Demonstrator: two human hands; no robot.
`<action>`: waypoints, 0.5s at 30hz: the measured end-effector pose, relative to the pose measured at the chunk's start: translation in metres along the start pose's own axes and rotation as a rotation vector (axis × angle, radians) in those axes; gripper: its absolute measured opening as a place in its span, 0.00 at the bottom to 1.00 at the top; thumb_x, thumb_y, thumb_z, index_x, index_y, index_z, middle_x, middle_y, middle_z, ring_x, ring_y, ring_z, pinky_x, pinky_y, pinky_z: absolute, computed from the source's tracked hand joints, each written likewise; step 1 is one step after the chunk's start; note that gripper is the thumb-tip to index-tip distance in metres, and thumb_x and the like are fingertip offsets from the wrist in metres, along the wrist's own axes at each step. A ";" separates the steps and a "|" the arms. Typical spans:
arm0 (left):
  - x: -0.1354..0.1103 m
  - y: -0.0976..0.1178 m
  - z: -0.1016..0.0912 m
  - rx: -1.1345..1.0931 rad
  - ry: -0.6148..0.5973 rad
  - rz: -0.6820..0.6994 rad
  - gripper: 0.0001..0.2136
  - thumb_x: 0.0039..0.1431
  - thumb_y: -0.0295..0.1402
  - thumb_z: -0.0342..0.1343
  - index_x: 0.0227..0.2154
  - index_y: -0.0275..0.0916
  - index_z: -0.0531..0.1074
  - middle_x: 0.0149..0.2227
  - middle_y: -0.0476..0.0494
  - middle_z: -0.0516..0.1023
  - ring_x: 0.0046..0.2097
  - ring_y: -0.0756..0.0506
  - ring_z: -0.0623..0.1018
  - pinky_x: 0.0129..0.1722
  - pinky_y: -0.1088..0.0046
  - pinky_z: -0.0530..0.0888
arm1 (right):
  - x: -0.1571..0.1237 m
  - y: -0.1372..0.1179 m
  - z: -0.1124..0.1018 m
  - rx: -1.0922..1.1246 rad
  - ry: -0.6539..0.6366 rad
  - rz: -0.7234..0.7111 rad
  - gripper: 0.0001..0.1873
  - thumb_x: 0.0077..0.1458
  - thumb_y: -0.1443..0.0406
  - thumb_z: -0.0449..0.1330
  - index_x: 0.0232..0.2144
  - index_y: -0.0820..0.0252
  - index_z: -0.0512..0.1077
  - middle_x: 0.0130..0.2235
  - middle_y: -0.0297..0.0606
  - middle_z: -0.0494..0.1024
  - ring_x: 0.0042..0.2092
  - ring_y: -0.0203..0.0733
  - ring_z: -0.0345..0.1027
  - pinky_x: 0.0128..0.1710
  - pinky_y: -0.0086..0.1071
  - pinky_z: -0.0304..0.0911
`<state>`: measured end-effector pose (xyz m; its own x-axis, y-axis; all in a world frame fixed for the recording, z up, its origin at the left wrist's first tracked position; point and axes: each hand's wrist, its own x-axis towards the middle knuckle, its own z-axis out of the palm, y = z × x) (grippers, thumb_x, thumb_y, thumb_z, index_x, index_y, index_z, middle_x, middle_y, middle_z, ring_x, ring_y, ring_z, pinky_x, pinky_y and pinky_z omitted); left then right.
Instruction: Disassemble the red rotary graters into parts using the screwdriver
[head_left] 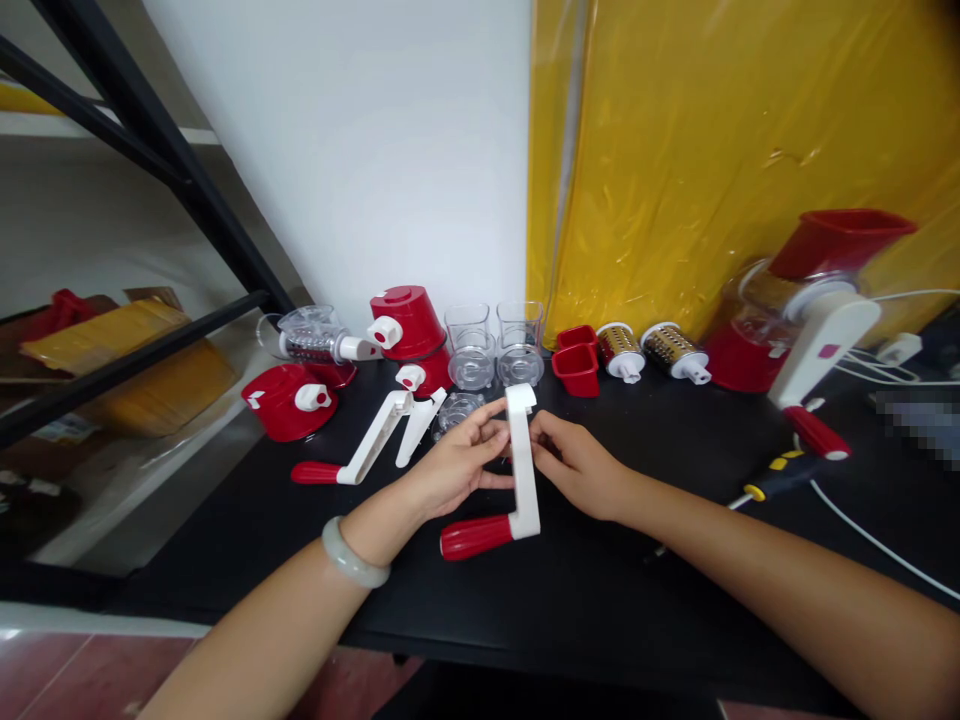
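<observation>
In front of me, my left hand grips a crank handle with a white arm and a red grip. The arm stands upright, its grip pointing left at the bottom. Close against the arm's right side is my right hand, fingers curled in; what they hold, if anything, is hidden. Behind the left hand lie another crank handle, a loose white arm piece and a clear round part, partly covered by the hand.
Red bases, clear hoppers, red pushers and grater drums line the back of the black table. An assembled rotary grater stands right, near a screwdriver and white cable. Left is a shelf rack.
</observation>
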<state>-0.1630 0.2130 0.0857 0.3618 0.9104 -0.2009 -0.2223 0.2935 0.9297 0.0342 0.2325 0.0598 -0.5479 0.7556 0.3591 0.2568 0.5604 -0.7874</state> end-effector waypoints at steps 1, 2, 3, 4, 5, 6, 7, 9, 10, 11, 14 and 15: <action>0.000 0.000 0.000 0.004 -0.005 0.005 0.23 0.61 0.32 0.63 0.59 0.48 0.68 0.47 0.42 0.75 0.45 0.44 0.78 0.40 0.62 0.82 | 0.000 0.000 0.001 0.019 0.001 0.006 0.07 0.65 0.65 0.52 0.33 0.60 0.63 0.32 0.34 0.72 0.31 0.33 0.65 0.32 0.28 0.63; 0.000 0.000 0.000 0.007 -0.013 0.012 0.24 0.61 0.32 0.63 0.59 0.49 0.68 0.48 0.42 0.75 0.45 0.45 0.78 0.40 0.64 0.82 | -0.001 0.000 0.002 0.035 0.001 0.009 0.07 0.66 0.65 0.51 0.34 0.60 0.63 0.32 0.34 0.72 0.32 0.34 0.65 0.33 0.28 0.63; 0.000 0.000 0.000 0.009 -0.022 0.020 0.24 0.60 0.33 0.64 0.59 0.49 0.69 0.49 0.42 0.74 0.45 0.45 0.78 0.39 0.65 0.82 | -0.001 0.000 0.002 0.047 -0.001 0.010 0.07 0.66 0.65 0.51 0.34 0.60 0.63 0.32 0.34 0.72 0.32 0.34 0.65 0.33 0.28 0.64; 0.000 -0.001 0.000 0.013 -0.032 0.028 0.24 0.60 0.34 0.64 0.58 0.48 0.69 0.50 0.41 0.75 0.44 0.45 0.78 0.37 0.67 0.82 | -0.002 -0.001 0.003 0.063 -0.005 0.006 0.07 0.67 0.65 0.51 0.34 0.60 0.63 0.33 0.34 0.72 0.33 0.34 0.65 0.34 0.29 0.64; 0.000 -0.001 0.000 0.019 -0.042 0.033 0.24 0.59 0.35 0.65 0.58 0.48 0.70 0.50 0.41 0.75 0.44 0.45 0.79 0.35 0.69 0.82 | -0.003 -0.002 0.004 0.084 -0.012 -0.003 0.08 0.67 0.64 0.50 0.35 0.59 0.63 0.34 0.35 0.72 0.34 0.34 0.65 0.35 0.29 0.64; 0.000 -0.001 0.000 0.025 -0.050 0.037 0.24 0.59 0.35 0.66 0.58 0.47 0.70 0.50 0.40 0.75 0.43 0.45 0.79 0.34 0.70 0.82 | -0.003 -0.003 0.005 0.108 -0.018 -0.015 0.08 0.68 0.64 0.50 0.35 0.59 0.63 0.34 0.35 0.72 0.34 0.34 0.65 0.35 0.29 0.65; 0.000 -0.001 0.000 0.028 -0.056 0.041 0.24 0.58 0.36 0.66 0.57 0.46 0.71 0.49 0.40 0.75 0.43 0.45 0.79 0.33 0.71 0.82 | -0.004 -0.003 0.005 0.133 -0.021 -0.026 0.08 0.68 0.63 0.49 0.35 0.59 0.63 0.35 0.36 0.72 0.35 0.34 0.65 0.36 0.29 0.65; 0.000 0.000 0.000 0.030 -0.057 0.050 0.26 0.56 0.37 0.68 0.57 0.45 0.70 0.49 0.40 0.75 0.42 0.45 0.78 0.31 0.71 0.82 | -0.005 -0.005 0.006 0.175 -0.016 -0.037 0.09 0.69 0.62 0.49 0.35 0.59 0.62 0.36 0.36 0.71 0.35 0.34 0.64 0.36 0.30 0.65; 0.000 0.000 0.001 0.028 -0.053 0.053 0.26 0.56 0.38 0.68 0.57 0.46 0.70 0.48 0.40 0.75 0.41 0.45 0.78 0.31 0.71 0.82 | -0.005 -0.005 0.006 0.189 -0.013 -0.037 0.09 0.69 0.62 0.49 0.35 0.59 0.62 0.36 0.36 0.71 0.35 0.35 0.64 0.37 0.30 0.65; -0.001 0.000 0.001 0.024 -0.049 0.057 0.27 0.55 0.38 0.68 0.57 0.46 0.69 0.48 0.41 0.75 0.41 0.46 0.78 0.31 0.71 0.82 | -0.005 -0.005 0.006 0.196 -0.014 -0.035 0.09 0.69 0.62 0.50 0.35 0.59 0.62 0.36 0.36 0.71 0.35 0.35 0.64 0.37 0.30 0.65; -0.001 0.000 0.003 0.001 -0.028 0.084 0.26 0.56 0.37 0.68 0.56 0.47 0.68 0.43 0.46 0.74 0.38 0.47 0.78 0.30 0.70 0.83 | -0.004 -0.004 0.005 0.180 -0.045 -0.047 0.10 0.69 0.61 0.49 0.36 0.60 0.63 0.35 0.35 0.70 0.35 0.34 0.63 0.37 0.29 0.66; -0.001 0.000 0.003 -0.007 -0.023 0.097 0.26 0.56 0.37 0.68 0.56 0.47 0.67 0.41 0.47 0.74 0.37 0.48 0.78 0.30 0.71 0.83 | -0.003 -0.004 0.005 0.166 -0.060 -0.057 0.11 0.69 0.61 0.49 0.36 0.59 0.63 0.34 0.35 0.70 0.35 0.34 0.63 0.37 0.29 0.66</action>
<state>-0.1605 0.2107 0.0865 0.3591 0.9277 -0.1024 -0.2634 0.2060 0.9424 0.0316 0.2262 0.0593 -0.6054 0.7001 0.3786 0.0920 0.5341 -0.8404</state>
